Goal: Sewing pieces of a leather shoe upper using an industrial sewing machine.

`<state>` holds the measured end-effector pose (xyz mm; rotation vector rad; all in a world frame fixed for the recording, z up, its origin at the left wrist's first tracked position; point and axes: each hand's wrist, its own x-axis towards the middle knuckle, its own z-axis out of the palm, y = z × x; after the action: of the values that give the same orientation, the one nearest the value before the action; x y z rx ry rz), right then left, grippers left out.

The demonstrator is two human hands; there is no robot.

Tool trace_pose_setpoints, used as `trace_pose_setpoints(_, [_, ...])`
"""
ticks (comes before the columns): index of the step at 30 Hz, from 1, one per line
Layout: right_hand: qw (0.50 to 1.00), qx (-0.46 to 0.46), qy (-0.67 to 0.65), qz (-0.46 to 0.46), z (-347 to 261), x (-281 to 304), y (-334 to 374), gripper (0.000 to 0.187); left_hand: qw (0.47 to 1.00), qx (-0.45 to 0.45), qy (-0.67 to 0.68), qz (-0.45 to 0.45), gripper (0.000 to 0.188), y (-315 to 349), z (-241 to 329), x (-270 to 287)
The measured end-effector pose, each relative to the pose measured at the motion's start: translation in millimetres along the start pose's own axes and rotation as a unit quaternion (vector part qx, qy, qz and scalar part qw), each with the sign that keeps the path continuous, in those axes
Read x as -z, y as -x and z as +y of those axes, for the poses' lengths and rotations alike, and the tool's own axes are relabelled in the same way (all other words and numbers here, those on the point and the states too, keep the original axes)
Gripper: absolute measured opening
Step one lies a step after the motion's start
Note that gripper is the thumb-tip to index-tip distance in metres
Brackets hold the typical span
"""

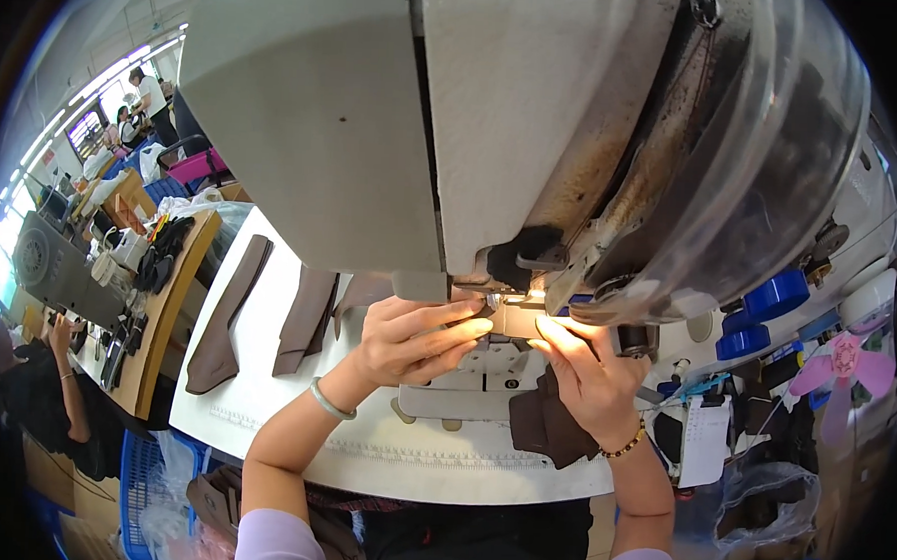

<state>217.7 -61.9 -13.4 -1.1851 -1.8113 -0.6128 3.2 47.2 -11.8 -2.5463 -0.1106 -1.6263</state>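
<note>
A small brown piece of material [515,323] lies under the lit needle area of a sewing machine [325,124]. My left hand [416,341] pinches its left edge with fingers pressed together. On the other side my right hand [595,371] grips the right edge, its thumb and fingertips closed at the piece. Below my right hand, a darker brown folded piece [542,424] rests on the white table [361,441]. The machine head hides the needle and part of the right fingers.
Long brown cut pieces [229,326] lie on the table at left. A blue basket [139,497] with plastic bags stands below. At right are a pink fan [845,362], blue thread spools [773,294] and a white paper pad [705,441]. A co-worker's arm [69,384] shows far left.
</note>
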Motion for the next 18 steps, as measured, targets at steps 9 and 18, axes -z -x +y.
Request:
trace_pose_setpoints(9, [0.998, -0.04, -0.041, -0.002, -2, -1, 0, 0.024, 0.999, -0.021, -0.03, -0.022, 0.03, -3, -3, 4])
trace_pose_setpoints(18, [0.99, -0.092, -0.108, -0.011, -2, -6, 0, 0.02, 0.999, -0.015, -0.031, -0.007, 0.026, 6, -12, -3])
